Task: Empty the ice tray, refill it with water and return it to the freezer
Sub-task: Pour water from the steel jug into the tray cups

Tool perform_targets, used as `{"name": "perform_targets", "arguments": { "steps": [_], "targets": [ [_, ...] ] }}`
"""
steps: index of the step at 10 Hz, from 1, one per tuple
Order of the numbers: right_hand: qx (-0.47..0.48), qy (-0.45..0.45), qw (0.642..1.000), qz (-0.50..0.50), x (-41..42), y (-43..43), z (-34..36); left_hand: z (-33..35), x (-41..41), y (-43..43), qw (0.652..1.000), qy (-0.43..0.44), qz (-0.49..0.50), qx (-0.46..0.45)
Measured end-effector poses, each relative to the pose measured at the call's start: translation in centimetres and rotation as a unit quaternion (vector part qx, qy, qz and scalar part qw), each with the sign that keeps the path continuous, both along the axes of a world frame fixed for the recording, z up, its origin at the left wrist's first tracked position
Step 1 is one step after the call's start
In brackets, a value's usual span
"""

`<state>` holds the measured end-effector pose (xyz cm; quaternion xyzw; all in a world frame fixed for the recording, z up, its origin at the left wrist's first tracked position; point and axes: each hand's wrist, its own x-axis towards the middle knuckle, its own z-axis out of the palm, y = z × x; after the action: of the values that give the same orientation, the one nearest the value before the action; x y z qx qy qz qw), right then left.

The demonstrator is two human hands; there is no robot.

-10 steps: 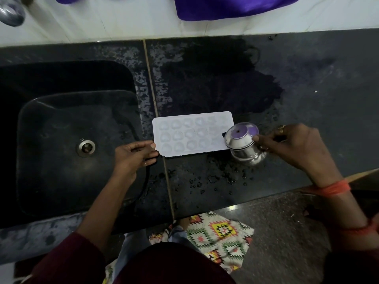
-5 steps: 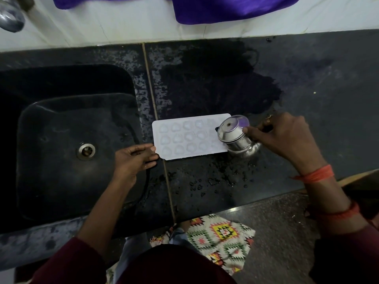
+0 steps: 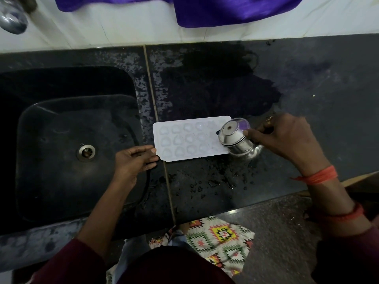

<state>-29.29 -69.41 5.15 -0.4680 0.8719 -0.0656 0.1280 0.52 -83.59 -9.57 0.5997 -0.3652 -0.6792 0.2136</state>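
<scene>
A white ice tray [image 3: 184, 138] with heart-shaped wells lies flat on the black counter [image 3: 307, 89], just right of the sink. My left hand [image 3: 134, 160] pinches its left edge. My right hand [image 3: 285, 138] grips a small steel cup [image 3: 235, 138] by its side. The cup is tilted steeply leftward, mouth over the tray's right end. Its body rests near the tray's right edge.
A deep black sink [image 3: 67, 144] with a round drain [image 3: 86, 152] fills the left. Water drops lie on the counter in front of the tray. A tap [image 3: 12, 17] shows at top left; purple cloth [image 3: 225, 11] hangs on the white wall.
My right hand has tipped the steel cup further over toward the tray's right end and shifted it slightly up. My left hand stays on the tray's left edge.
</scene>
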Motion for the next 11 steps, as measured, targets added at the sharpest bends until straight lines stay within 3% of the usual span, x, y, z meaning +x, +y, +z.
{"name": "perform_targets", "arguments": {
  "steps": [11],
  "targets": [
    [0.030, 0.005, 0.999, -0.012, -0.69, 0.26, 0.66, -0.21, -0.03, -0.15, 1.000, 0.007, 0.005, -0.003]
  ]
}}
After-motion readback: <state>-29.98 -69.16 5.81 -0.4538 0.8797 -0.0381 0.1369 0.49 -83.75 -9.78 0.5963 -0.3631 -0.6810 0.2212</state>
